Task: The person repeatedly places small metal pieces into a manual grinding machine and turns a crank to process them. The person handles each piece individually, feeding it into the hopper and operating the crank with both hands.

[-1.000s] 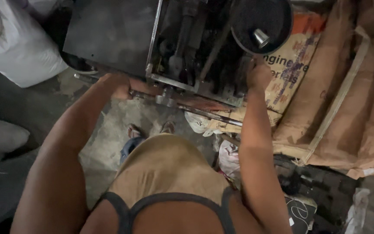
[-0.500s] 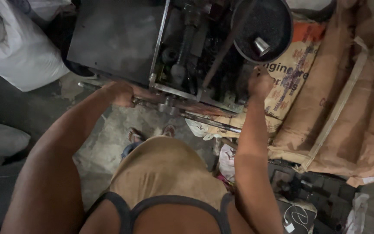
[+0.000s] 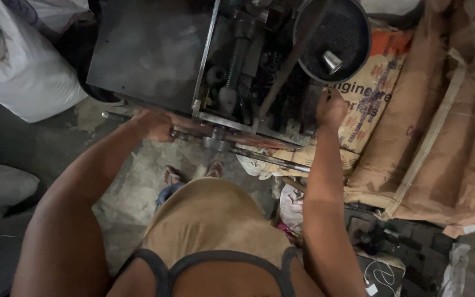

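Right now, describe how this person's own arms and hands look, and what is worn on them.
Both arms are bare from shoulder to fingertips: no sleeves, gloves, watch or bands show. The left hand and right hand are uncovered too. The only clothing near them is a sleeveless tan top with dark grey trim along the neckline and armholes. No markings are visible on either arm.

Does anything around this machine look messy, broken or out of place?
Nothing looks broken. The left hand grips the metal bar and the right hand reaches the machine's frame below the black bowl; rags lie crumpled on the floor underneath.
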